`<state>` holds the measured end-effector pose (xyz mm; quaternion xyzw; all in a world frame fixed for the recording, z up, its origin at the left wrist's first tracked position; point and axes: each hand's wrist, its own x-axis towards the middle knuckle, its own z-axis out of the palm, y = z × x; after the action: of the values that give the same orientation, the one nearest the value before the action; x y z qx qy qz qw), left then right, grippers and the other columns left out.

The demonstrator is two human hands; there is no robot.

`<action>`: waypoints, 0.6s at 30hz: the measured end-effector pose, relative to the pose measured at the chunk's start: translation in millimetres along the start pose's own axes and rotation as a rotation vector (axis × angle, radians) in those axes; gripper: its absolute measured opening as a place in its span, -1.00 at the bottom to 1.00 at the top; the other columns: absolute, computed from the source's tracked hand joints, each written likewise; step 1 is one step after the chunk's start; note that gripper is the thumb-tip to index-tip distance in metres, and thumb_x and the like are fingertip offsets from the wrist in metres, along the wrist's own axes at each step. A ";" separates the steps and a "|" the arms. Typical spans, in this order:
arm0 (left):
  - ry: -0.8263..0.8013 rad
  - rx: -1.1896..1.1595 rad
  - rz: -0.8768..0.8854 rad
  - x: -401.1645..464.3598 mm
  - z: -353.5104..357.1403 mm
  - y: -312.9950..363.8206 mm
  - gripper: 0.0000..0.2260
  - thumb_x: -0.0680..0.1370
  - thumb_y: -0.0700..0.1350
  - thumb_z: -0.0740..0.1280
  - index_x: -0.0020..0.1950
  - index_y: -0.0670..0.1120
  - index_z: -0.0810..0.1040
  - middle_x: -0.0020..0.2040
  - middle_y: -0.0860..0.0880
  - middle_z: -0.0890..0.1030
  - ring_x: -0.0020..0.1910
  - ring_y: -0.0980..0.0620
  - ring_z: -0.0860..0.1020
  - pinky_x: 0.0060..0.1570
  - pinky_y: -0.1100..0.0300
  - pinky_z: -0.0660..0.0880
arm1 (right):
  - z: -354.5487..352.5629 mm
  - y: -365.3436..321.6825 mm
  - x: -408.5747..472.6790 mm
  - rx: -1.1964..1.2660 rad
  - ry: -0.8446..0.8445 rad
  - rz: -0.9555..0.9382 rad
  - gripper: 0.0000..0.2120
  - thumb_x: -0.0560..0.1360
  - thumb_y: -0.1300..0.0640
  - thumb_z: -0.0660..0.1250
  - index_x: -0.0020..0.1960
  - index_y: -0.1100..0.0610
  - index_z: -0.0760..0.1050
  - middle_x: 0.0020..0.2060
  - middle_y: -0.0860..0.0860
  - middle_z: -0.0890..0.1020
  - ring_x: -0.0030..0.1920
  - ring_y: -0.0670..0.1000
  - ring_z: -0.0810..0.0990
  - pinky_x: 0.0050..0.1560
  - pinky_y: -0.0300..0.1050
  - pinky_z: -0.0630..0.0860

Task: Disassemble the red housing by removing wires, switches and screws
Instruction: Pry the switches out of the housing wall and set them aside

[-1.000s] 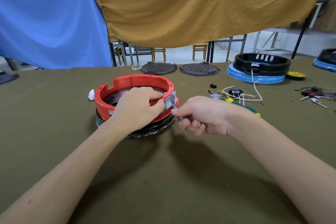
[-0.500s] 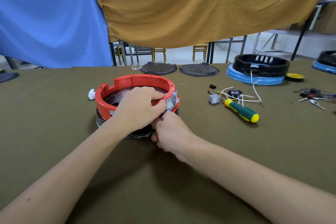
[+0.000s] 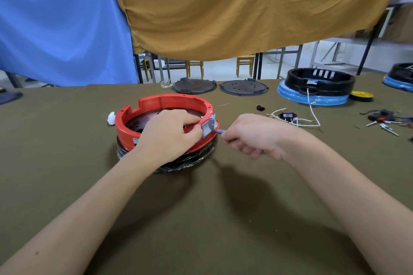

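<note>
The red housing is a round open ring resting on a black plastic-wrapped base at the table's middle. A grey switch sits at its right rim. My left hand reaches over the near wall and pinches the switch between thumb and fingers. My right hand is just right of the housing, fingers closed around a short grey piece that sticks out from the switch side. I cannot tell whether that piece is a tool or part of the switch.
Loose white wires with a small black part lie right of my hand. Farther back stand a black housing on a blue base, two dark round plates, and a yellow disc. Small metal parts lie far right.
My right hand has risen from low in front of the housing to the switch's right side, gripping the grey piece. Its forearm now hides the green screwdriver. My left hand stayed on the switch.
</note>
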<state>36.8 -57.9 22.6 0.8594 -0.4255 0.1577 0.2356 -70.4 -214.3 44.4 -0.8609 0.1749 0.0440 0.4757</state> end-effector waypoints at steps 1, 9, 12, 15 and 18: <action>-0.003 0.006 0.002 -0.3 0.0 0.2 -0.60 0.49 0.14 0.09 0.04 0.06 0.68 -0.22 0.04 0.60 -0.18 0.08 0.53 -0.18 -0.01 0.51 | -2.1 0.7 0.3 -0.045 0.055 -0.018 -0.78 0.59 0.25 0.20 -0.23 0.13 0.39 -0.49 -0.02 0.30 -0.52 -0.05 0.14 -0.51 -0.22 0.05; -0.007 0.088 0.015 0.8 2.4 1.8 -0.70 0.59 0.06 0.18 0.04 -0.03 0.67 -0.19 0.01 0.56 -0.15 0.03 0.51 -0.13 -0.01 0.47 | 55.4 1.5 2.9 -0.039 0.224 -0.084 -0.73 0.63 0.22 0.10 -0.25 0.11 0.34 -0.38 0.00 0.37 -0.43 -0.02 0.27 -0.56 -0.28 0.22; -0.009 0.092 0.009 1.6 1.7 2.9 -0.72 0.59 0.04 0.20 0.03 -0.04 0.67 -0.18 0.01 0.57 -0.15 0.04 0.51 -0.13 0.00 0.47 | 77.9 5.5 10.8 0.006 0.263 -0.064 -0.82 0.62 0.21 0.10 0.13 0.25 0.42 -0.15 0.09 0.45 -0.23 0.07 0.38 -0.24 -0.13 0.34; -0.009 0.085 0.001 1.1 1.1 4.4 -0.72 0.59 0.03 0.20 0.03 -0.03 0.67 -0.19 0.01 0.58 -0.16 0.05 0.53 -0.14 0.01 0.48 | 80.8 7.9 14.2 0.011 0.291 -0.014 -0.70 0.63 0.17 0.12 0.31 0.27 0.32 0.06 0.17 0.52 -0.07 0.10 0.40 -0.10 -0.09 0.34; -0.002 0.076 -0.012 -0.5 1.4 6.4 -0.71 0.59 0.04 0.19 0.03 -0.03 0.67 -0.15 0.01 0.61 -0.13 0.04 0.54 -0.10 -0.02 0.50 | 76.4 7.1 11.8 0.095 0.253 -0.003 -0.87 0.62 0.20 0.10 0.13 0.17 0.35 -0.20 0.05 0.45 -0.29 0.02 0.35 -0.34 -0.19 0.31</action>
<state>31.4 -61.7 22.9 0.8705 -0.4142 0.1714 0.2033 -54.9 -157.1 -5.7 -0.8362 0.2341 -0.0740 0.4903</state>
